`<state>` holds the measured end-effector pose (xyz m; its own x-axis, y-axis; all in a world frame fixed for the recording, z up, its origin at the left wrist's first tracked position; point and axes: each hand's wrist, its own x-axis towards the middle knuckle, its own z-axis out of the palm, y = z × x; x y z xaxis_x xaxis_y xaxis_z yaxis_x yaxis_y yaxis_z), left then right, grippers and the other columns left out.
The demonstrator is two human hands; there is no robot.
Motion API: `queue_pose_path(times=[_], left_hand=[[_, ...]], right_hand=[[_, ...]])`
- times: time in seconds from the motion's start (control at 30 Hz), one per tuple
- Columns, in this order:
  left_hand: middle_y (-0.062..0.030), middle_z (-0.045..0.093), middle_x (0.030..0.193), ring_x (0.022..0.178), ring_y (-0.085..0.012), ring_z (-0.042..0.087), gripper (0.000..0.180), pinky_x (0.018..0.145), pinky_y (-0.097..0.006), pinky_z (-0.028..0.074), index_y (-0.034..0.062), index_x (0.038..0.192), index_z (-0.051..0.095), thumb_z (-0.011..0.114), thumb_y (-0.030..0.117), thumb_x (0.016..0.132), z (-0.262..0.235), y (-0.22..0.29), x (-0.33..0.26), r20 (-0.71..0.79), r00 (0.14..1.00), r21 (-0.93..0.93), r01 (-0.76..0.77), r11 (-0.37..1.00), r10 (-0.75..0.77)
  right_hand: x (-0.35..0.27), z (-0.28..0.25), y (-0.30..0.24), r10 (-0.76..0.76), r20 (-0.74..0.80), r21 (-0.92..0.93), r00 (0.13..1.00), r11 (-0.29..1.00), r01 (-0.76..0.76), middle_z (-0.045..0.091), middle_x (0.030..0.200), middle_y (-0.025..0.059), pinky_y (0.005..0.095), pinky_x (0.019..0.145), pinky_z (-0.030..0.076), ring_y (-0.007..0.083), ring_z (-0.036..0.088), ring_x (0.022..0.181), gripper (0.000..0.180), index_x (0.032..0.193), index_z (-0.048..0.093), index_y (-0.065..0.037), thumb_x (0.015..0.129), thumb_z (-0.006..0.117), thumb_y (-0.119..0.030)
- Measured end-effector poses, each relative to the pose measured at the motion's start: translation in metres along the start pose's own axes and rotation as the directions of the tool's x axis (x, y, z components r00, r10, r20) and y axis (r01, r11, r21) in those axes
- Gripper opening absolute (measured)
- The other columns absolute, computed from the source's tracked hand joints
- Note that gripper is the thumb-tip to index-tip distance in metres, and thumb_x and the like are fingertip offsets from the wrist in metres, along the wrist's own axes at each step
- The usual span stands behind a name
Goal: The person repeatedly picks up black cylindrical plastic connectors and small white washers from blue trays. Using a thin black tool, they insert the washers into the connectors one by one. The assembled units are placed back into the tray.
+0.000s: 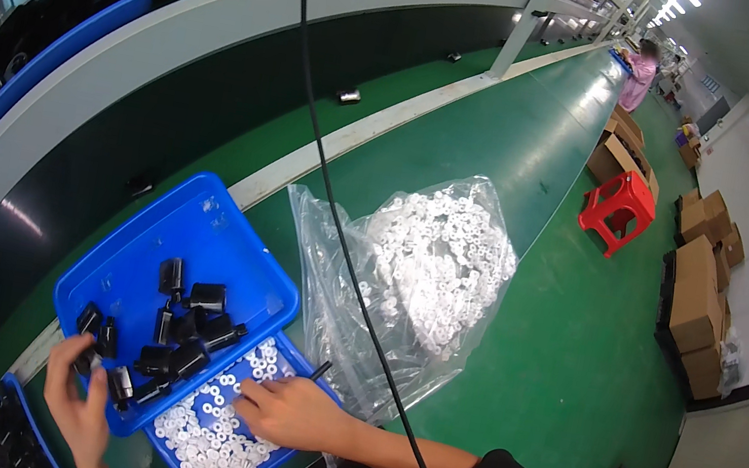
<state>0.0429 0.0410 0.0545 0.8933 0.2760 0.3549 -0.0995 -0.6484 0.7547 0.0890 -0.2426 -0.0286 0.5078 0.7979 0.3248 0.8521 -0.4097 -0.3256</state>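
Note:
My left hand (76, 407) is at the near left edge of a large blue tray (238, 240), thumb and fingers curled around a small black part (83, 361). Several glossy black, squarish parts with narrow necks (190, 357) lie loosely in that tray. To the right, my right hand (298, 413) reaches into a smaller blue tray (274, 465), its fingers bent and close together among small white ring-shaped washers (215, 457). Whatever its fingertips pinch is too small to make out. A thin black stick (322, 370) shows beside the right hand at the tray's edge.
A clear plastic bag of white washers (439, 266) lies on the green bench (536, 112) beyond the trays. A black cable (337, 217) hangs across the view. A red stool (619, 212) and cardboard boxes (697, 291) stand right. A person in pink (638, 80) is far off.

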Motion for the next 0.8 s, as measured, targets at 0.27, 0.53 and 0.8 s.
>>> queue_pose_path(times=[0.27,0.53,0.8], left_hand=[[-0.0232,0.059,0.108,0.099,-0.0312,0.062,0.041,0.083,-0.039,0.052,-0.0018,0.109,0.064,0.076,0.016,0.074,0.028,0.009,-0.060,0.082,0.987,-0.492,-0.083,0.866,0.141],[-0.0194,0.066,0.113,0.111,-0.0384,0.063,0.040,0.093,-0.045,0.053,-0.0028,0.107,0.071,0.081,-0.001,0.069,0.041,0.004,-0.066,0.110,0.977,-0.517,-0.102,0.850,0.184],[-0.0206,0.065,0.117,0.107,-0.0318,0.067,0.046,0.088,-0.039,0.056,0.0011,0.108,0.068,0.084,-0.002,0.065,0.048,0.008,-0.072,0.062,0.985,-0.500,-0.112,0.859,0.164]], right_hand=[[0.000,-0.009,0.002,-0.001,0.025,-0.031,1.000,1.000,0.002,0.055,0.088,0.0049,0.0310,0.054,0.051,0.0178,0.065,0.064,0.036,0.102,0.064,-0.007,0.068,0.070,-0.018],[0.027,-0.037,-0.010,0.074,-0.198,0.352,0.977,0.936,0.000,0.061,0.087,0.0056,0.0303,0.052,0.050,0.0171,0.061,0.061,0.038,0.104,0.071,-0.009,0.066,0.074,-0.003],[0.054,-0.058,-0.046,0.080,-0.275,0.552,0.958,0.829,0.089,0.063,0.084,0.0087,0.0263,0.053,0.048,0.0175,0.062,0.068,0.038,0.099,0.073,-0.004,0.065,0.072,0.012]])
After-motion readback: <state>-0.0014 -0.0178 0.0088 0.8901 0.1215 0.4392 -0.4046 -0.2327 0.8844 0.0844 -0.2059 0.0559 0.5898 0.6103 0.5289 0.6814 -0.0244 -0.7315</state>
